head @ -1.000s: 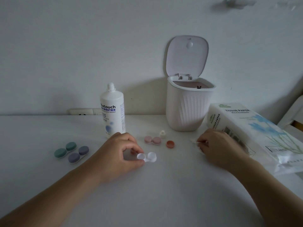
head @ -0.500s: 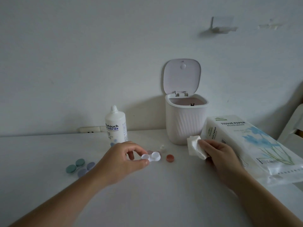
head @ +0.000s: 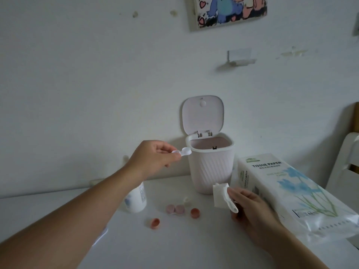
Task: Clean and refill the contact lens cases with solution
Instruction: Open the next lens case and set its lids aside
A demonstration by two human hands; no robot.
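Clear double-cup plastic lens case (head: 46, 151) raised from table level to just beside the rim of the ribbed white desktop bin (head: 210, 167), lid open.

Left hand (head: 153, 160) pinching one cup of the case between thumb and fingers, other cup reaching toward the bin mouth; lifted there within the last second, probably to tip out old solution before wiping. Right hand (head: 250, 205) lower and nearer, fingers closed round a folded white tissue (head: 221, 195), pulled half a second ago, beside the printed tissue pack (head: 287, 189). Below the left forearm: white solution bottle (head: 137, 199), pink case (head: 175, 209), two loose orange-red caps (head: 194, 213). Refilling not yet begun.
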